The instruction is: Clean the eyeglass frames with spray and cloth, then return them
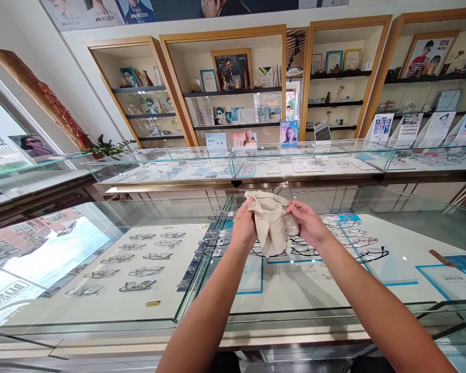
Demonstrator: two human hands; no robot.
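A: In the head view, what do we observe in the hands?

B: We observe both hands held over a glass display case [303, 296]. The left hand [244, 226] is closed on a beige cloth [269, 220], which hangs in folds with a zigzag edge. The right hand [310, 225] pinches a pair of thin-rimmed eyeglasses [289, 225] between thumb and fingers.

A: Where do we place the eyeglasses?

B: We place them between the cloth and the right hand, turned on end: one lens above the fingertips, the other below. The lower lens lies right beside the cloth; we cannot tell whether they touch.

A: And beneath?

B: We see display frames [157, 256] in two slanting columns at left, a small gold tag [153, 303] nearer the front edge, and further rows below the hands.

A: Beyond these?

B: We note a second showcase [233, 182] holding more eyewear, upright promotional cards [289, 134] along it, a leafy plant [107, 147] at its left, and wood-framed shelves [233, 93] behind.
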